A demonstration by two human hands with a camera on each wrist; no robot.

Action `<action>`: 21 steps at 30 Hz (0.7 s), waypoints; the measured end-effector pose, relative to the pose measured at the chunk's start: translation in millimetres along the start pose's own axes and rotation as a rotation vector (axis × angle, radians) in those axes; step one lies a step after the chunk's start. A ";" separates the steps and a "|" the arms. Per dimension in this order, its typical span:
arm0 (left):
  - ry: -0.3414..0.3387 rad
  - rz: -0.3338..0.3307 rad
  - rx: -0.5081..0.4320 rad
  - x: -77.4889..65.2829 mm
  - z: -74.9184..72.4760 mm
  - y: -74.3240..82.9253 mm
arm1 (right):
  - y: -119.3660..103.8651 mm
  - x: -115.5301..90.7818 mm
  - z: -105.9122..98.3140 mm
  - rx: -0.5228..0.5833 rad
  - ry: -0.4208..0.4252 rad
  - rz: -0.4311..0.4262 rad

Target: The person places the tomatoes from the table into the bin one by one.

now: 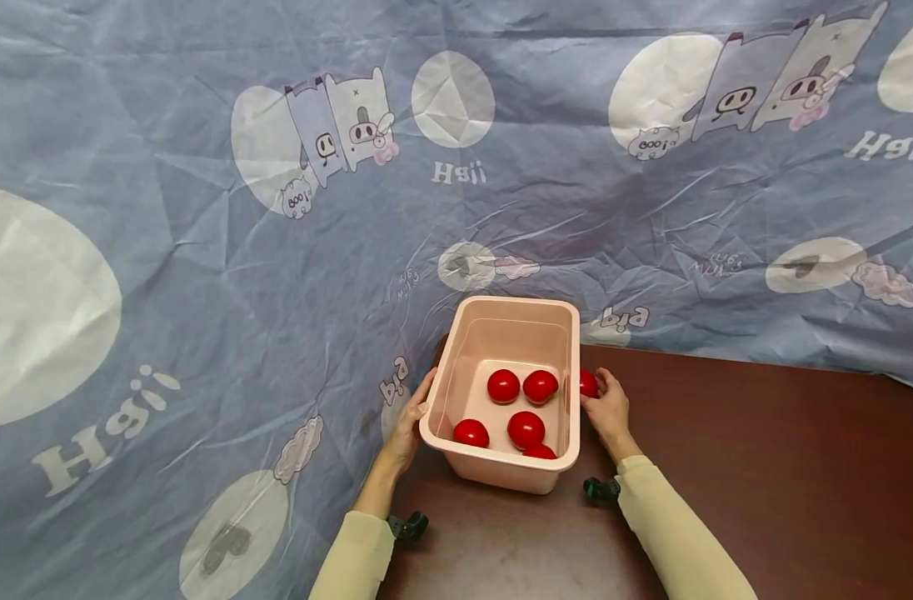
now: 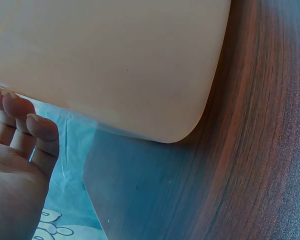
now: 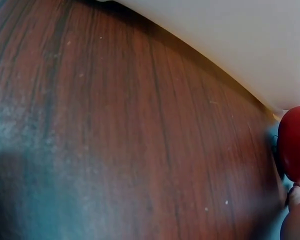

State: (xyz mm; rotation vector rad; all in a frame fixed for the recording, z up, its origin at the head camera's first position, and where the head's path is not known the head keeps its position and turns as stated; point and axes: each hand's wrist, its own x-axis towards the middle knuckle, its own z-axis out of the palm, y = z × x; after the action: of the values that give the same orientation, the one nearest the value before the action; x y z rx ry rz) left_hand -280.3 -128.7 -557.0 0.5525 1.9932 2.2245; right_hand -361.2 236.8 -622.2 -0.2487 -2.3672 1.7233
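A pale pink plastic bin [image 1: 505, 477] stands at the table's far left corner, with several smooth red tomatoes [image 1: 526, 430] on its floor. At its left side my left hand [image 1: 406, 429] grips the rim, the thumb near the top edge. In the left wrist view the fingers [image 2: 42, 127] of that hand curl up against the bin's wall. Just outside the bin's right wall, my right hand [image 1: 609, 413] holds another red tomato [image 1: 588, 383] between thumb and fingers. Only part of this tomato [image 3: 294, 145] shows at the right edge of the right wrist view.
The dark brown wooden table [image 1: 734, 450] extends to the right. A blue-grey printed cloth [image 1: 336, 275] hangs close along the left side and behind the table, near the bin and my left hand. Dark bands [image 1: 408, 527] circle both wrists.
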 end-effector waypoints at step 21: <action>-0.003 -0.008 -0.003 -0.4 -2.1 -0.4 | 5.0 -1.5 3.8 0.014 0.016 -0.030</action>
State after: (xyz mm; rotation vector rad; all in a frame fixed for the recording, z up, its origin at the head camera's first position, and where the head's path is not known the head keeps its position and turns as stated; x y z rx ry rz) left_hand -280.7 -130.7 -557.6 0.5472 1.9865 2.2204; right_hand -360.6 234.5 -628.2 -0.2229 -2.3349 1.7174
